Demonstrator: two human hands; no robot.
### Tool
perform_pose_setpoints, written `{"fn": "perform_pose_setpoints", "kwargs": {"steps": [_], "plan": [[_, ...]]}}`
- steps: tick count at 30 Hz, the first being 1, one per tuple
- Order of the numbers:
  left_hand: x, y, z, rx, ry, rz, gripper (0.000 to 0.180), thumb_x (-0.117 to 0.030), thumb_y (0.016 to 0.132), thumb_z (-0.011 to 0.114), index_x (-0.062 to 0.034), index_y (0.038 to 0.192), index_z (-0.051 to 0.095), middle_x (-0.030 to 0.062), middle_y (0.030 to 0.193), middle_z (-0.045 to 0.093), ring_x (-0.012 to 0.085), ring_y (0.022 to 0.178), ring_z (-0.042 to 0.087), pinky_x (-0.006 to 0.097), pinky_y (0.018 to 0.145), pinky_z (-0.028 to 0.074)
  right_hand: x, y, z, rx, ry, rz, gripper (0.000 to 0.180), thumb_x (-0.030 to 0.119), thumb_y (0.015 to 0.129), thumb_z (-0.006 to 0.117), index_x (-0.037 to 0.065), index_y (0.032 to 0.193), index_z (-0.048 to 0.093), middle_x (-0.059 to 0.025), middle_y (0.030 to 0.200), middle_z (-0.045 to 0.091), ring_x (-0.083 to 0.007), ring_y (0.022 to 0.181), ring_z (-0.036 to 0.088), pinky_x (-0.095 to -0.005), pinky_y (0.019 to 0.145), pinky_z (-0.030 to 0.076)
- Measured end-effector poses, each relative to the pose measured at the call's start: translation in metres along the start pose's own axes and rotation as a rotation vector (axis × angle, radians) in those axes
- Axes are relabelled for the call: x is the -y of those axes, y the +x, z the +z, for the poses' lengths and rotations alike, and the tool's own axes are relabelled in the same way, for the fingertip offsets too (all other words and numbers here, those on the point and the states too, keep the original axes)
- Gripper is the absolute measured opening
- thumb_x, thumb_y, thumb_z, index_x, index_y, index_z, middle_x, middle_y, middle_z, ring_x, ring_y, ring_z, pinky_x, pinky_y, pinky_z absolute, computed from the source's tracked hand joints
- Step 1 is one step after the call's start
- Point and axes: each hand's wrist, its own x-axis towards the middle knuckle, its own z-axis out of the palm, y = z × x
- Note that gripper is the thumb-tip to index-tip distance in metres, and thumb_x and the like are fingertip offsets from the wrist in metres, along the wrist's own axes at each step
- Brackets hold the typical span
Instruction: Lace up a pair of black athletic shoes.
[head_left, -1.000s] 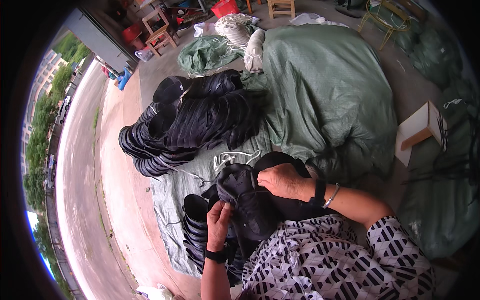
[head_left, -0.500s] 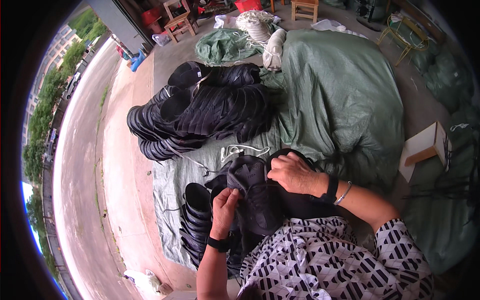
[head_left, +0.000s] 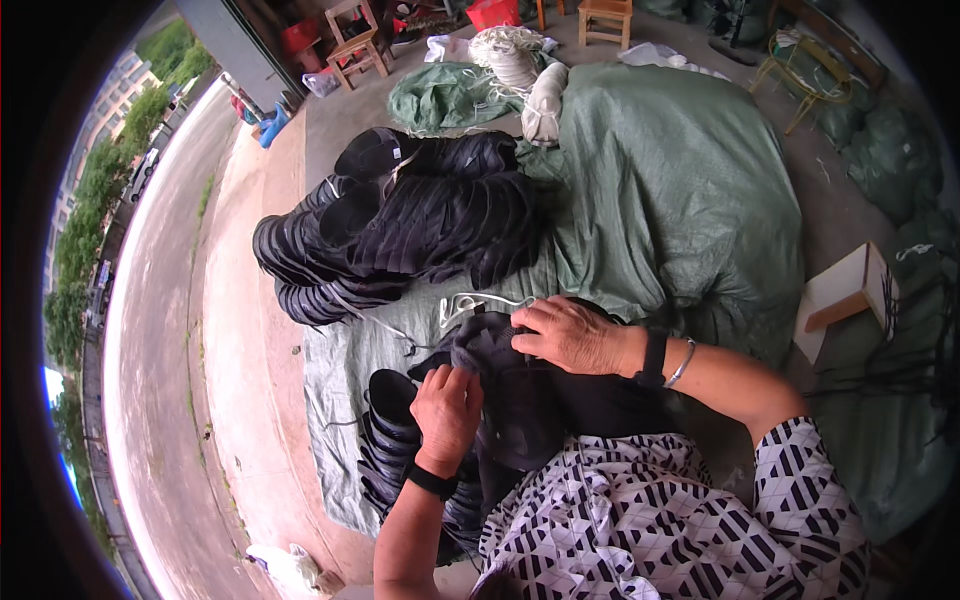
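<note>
Head view, going left to right: a grey road curves along the far left, edged with green trees. Near the lower edge lies a crumpled whitish plastic bag [head_left: 285,565] on the pinkish concrete floor [head_left: 240,400]. A near stack of black round cap-like pieces [head_left: 385,445] sits on a green woven tarpaulin sheet [head_left: 340,370], just left of the left hand [head_left: 447,405], whose fingers curl closed on the edge of a dark grey fabric cap [head_left: 500,390] held in the lap. Farther off lies a large heap of the same black pieces [head_left: 400,225]. The right hand [head_left: 570,335] presses on the cap's far edge, fingers bent, pinching the cloth. Beyond it bulges a big green tarpaulin-wrapped bundle [head_left: 670,190]. At right, a small pale wooden stool [head_left: 845,295] lies tipped over.
</note>
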Motion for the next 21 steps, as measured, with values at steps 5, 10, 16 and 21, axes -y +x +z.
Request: {"fn": "perform_pose_setpoints", "kwargs": {"steps": [5, 10, 16, 21], "plan": [[0.010, -0.022, 0.025, 0.045, -0.809, -0.485, 0.021, -0.013, 0.087, 0.059, -0.0029, 0.071, 0.049, -0.0025, 0.062, 0.043, 0.0087, 0.058, 0.040, 0.028, 0.050, 0.034, -0.004, 0.004, 0.002, 0.098, -0.035, -0.155, 0.004, 0.011, 0.073, 0.056, 0.010, 0.077, 0.055, -0.0034, 0.088, 0.050, -0.0184, 0.087, 0.054, -0.0316, 0.076, 0.046], [-0.001, -0.018, 0.026, -0.078, -0.458, -0.358, 0.020, -0.013, 0.086, 0.059, -0.0038, 0.072, 0.049, 0.0020, 0.064, 0.047, 0.0168, 0.058, 0.047, 0.031, 0.051, 0.038, -0.004, 0.005, 0.002, 0.116, -0.090, -0.227, 0.003, 0.012, 0.072, 0.056, 0.010, 0.074, 0.053, -0.0024, 0.083, 0.048, -0.0170, 0.083, 0.053, -0.0296, 0.073, 0.046], [0.005, 0.002, -0.020, 0.201, -0.044, 0.010, 0.014, -0.017, 0.078, 0.066, -0.0079, 0.078, 0.056, 0.0075, 0.078, 0.054, 0.0301, 0.076, 0.056, 0.040, 0.062, 0.048, 0.005, 0.010, -0.001, 0.285, 0.027, -0.159, 0.007, 0.013, 0.075, 0.060, 0.007, 0.074, 0.056, -0.0050, 0.084, 0.049, -0.0204, 0.085, 0.054, -0.0328, 0.074, 0.047], [0.005, 0.030, -0.051, 0.233, -0.040, 0.200, 0.026, -0.013, 0.067, 0.072, -0.0126, 0.092, 0.064, 0.0026, 0.096, 0.059, 0.0231, 0.094, 0.057, 0.037, 0.075, 0.052, 0.014, 0.033, -0.001, 0.517, 0.233, 0.264, 0.011, 0.004, 0.072, 0.061, -0.002, 0.080, 0.066, -0.0179, 0.095, 0.058, -0.0325, 0.088, 0.062, -0.0390, 0.077, 0.051]]}}
